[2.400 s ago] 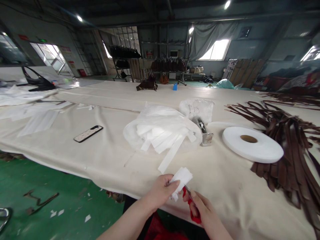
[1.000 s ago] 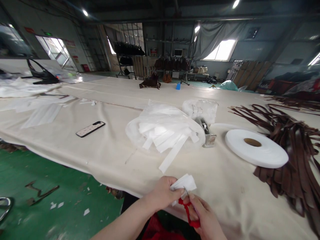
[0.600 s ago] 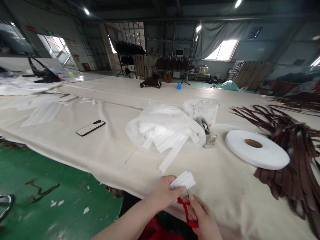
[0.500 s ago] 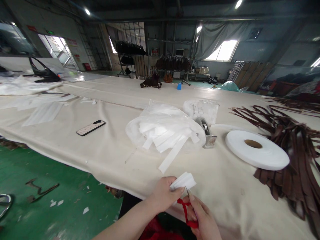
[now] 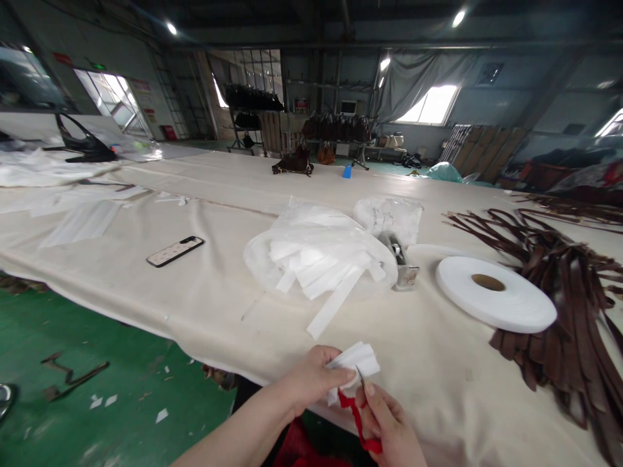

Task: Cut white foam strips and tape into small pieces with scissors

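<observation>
I see strips [image 5: 359, 355] over the near edge of the table [image 5: 209, 292], pinched in the left hand [image 5: 316, 378]; at 5 o'clock, the right hand [image 5: 390, 425] grasps scissors [image 5: 359, 420], tip at the strips. Bag [image 5: 257, 259], 11 o'clock; phone [image 5: 175, 252], 10; roll [image 5: 511, 306], 2.

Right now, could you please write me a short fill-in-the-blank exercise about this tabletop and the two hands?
The left hand holds a stack of ____ strips.
The scissors in the right hand have ____ handles.
From the wearer's view, the phone lies to the ____ of the plastic bag.
The straps by the white roll are ____.
Missing words: white; red; left; brown.
</observation>
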`<state>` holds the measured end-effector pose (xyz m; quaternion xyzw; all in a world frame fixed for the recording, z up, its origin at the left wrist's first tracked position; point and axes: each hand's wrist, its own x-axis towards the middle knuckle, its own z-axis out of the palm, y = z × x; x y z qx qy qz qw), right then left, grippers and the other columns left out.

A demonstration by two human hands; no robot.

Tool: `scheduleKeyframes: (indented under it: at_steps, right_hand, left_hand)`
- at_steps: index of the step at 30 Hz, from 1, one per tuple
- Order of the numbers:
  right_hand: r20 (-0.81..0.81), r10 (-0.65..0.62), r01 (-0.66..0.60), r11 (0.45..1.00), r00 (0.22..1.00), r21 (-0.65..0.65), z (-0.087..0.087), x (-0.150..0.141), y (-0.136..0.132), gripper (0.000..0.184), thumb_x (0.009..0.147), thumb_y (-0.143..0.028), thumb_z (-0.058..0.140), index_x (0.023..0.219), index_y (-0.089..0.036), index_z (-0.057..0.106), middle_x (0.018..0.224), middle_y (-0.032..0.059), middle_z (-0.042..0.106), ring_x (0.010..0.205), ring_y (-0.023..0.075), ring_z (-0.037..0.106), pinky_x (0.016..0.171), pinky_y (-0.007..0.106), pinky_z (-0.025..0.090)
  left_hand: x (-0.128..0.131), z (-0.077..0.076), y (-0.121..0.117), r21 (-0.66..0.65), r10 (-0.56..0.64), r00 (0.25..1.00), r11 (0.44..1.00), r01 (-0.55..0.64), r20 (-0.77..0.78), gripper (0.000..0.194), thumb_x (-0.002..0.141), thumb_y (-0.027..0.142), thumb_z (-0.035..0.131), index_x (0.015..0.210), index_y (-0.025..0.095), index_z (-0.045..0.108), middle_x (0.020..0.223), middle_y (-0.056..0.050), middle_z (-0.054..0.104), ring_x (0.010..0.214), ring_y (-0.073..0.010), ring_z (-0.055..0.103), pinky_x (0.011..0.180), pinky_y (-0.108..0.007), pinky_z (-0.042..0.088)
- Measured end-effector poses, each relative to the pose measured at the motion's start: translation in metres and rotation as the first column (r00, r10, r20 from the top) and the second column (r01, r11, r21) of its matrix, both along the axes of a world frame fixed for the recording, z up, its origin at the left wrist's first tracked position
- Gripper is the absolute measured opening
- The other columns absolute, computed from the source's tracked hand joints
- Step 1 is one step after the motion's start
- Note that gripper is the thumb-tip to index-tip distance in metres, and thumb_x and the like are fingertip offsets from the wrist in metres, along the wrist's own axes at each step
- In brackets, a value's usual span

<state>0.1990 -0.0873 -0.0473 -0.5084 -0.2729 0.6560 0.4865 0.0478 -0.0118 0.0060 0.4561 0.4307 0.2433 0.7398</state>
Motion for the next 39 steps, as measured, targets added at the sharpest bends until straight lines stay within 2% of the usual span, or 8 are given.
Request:
scheduleKeyframes:
  at_steps: [4, 8, 13, 16, 24, 29, 33, 39]
  right_hand:
    - [0.025, -0.032, 0.032, 0.999, 0.999, -0.003, 0.002, 0.000, 0.001, 0.053, 0.069, -0.070, 0.066, 0.060, -0.019, 0.053, 0.038, -0.0113, 0.025, 0.036, 0.0040, 0.016, 0.035, 0.020, 0.014]
    - [-0.015, -0.078, 0.077, 0.997, 0.997, -0.031, 0.009, -0.004, 0.001, 0.054, 0.067, -0.070, 0.068, 0.062, -0.017, 0.057, 0.038, -0.0125, 0.023, 0.035, 0.0029, 0.013, 0.035, 0.019, 0.010]
    - [-0.065, -0.099, 0.095, 0.993, 0.993, -0.063, 0.018, -0.007, 0.004, 0.060, 0.057, -0.075, 0.070, 0.061, -0.016, 0.059, 0.038, -0.0126, 0.023, 0.036, 0.0027, 0.015, 0.035, 0.018, 0.014]
    - [-0.066, -0.098, 0.093, 0.993, 0.993, -0.066, 0.017, -0.006, 0.006, 0.062, 0.055, -0.077, 0.070, 0.060, -0.016, 0.059, 0.037, -0.0126, 0.023, 0.035, 0.0029, 0.015, 0.036, 0.019, 0.015]
    - [-0.079, -0.154, 0.148, 0.986, 0.985, -0.075, 0.009, -0.006, 0.007, 0.058, 0.058, -0.072, 0.071, 0.061, -0.016, 0.060, 0.038, -0.0119, 0.026, 0.036, 0.0030, 0.016, 0.037, 0.019, 0.013]
    - [-0.035, -0.217, 0.214, 0.974, 0.976, -0.077, 0.017, -0.007, 0.008, 0.058, 0.054, -0.071, 0.074, 0.053, -0.019, 0.047, 0.037, -0.0120, 0.026, 0.037, 0.0036, 0.019, 0.037, 0.019, 0.014]
    - [-0.053, -0.221, 0.216, 0.973, 0.974, -0.085, 0.016, -0.007, 0.011, 0.058, 0.056, -0.067, 0.077, 0.053, -0.021, 0.040, 0.038, -0.0124, 0.026, 0.037, 0.0034, 0.017, 0.037, 0.019, 0.013]
    - [-0.075, -0.235, 0.226, 0.967, 0.969, -0.115, 0.009, -0.010, 0.019, 0.054, 0.057, -0.060, 0.080, 0.054, -0.020, 0.044, 0.038, -0.0131, 0.025, 0.037, 0.0027, 0.015, 0.036, 0.019, 0.009]
  left_hand:
    - [0.001, -0.002, 0.000, 0.011, 0.005, 1.000, 1.000, -0.005, -0.020, 0.048, 0.056, 0.053, 0.080, 0.074, 0.012, 0.063, 0.061, 0.000, 0.058, 0.058, -0.0113, 0.050, 0.057, -0.023, 0.035]
    - [0.005, -0.003, 0.001, 0.066, 0.022, 1.000, 0.998, -0.021, -0.019, 0.047, 0.064, 0.058, 0.072, 0.072, 0.014, 0.058, 0.061, 0.002, 0.054, 0.057, -0.0107, 0.048, 0.055, -0.022, 0.033]
    - [0.011, -0.005, 0.002, 0.085, 0.089, 0.996, 0.993, -0.088, 0.001, 0.043, 0.065, 0.056, 0.068, 0.067, 0.015, 0.055, 0.056, 0.003, 0.052, 0.053, -0.0097, 0.046, 0.054, -0.023, 0.034]
    - [0.013, -0.006, 0.000, 0.069, 0.102, 0.995, 0.992, -0.101, -0.011, 0.040, 0.065, 0.054, 0.067, 0.066, 0.015, 0.055, 0.054, 0.002, 0.053, 0.050, -0.0104, 0.046, 0.051, -0.023, 0.034]
    - [0.019, -0.012, -0.002, 0.124, -0.004, 1.000, 0.992, 0.001, 0.025, 0.036, 0.071, 0.050, 0.062, 0.063, 0.016, 0.053, 0.057, -0.002, 0.060, 0.052, -0.0106, 0.048, 0.051, -0.023, 0.033]
    - [0.016, -0.006, 0.000, 0.132, -0.035, 0.998, 0.990, 0.042, -0.057, 0.034, 0.068, 0.047, 0.065, 0.070, 0.013, 0.060, 0.060, -0.001, 0.059, 0.056, -0.0116, 0.049, 0.053, -0.023, 0.032]
    - [0.013, -0.002, 0.006, 0.111, -0.048, 0.997, 0.992, 0.054, -0.053, 0.039, 0.065, 0.050, 0.066, 0.072, 0.012, 0.062, 0.059, 0.000, 0.056, 0.057, -0.0114, 0.047, 0.055, -0.023, 0.032]
    - [0.013, -0.013, 0.015, 0.164, -0.058, 0.985, 0.983, 0.085, -0.163, 0.032, 0.067, 0.045, 0.063, 0.068, 0.013, 0.062, 0.057, 0.002, 0.052, 0.056, -0.0101, 0.042, 0.054, -0.022, 0.030]
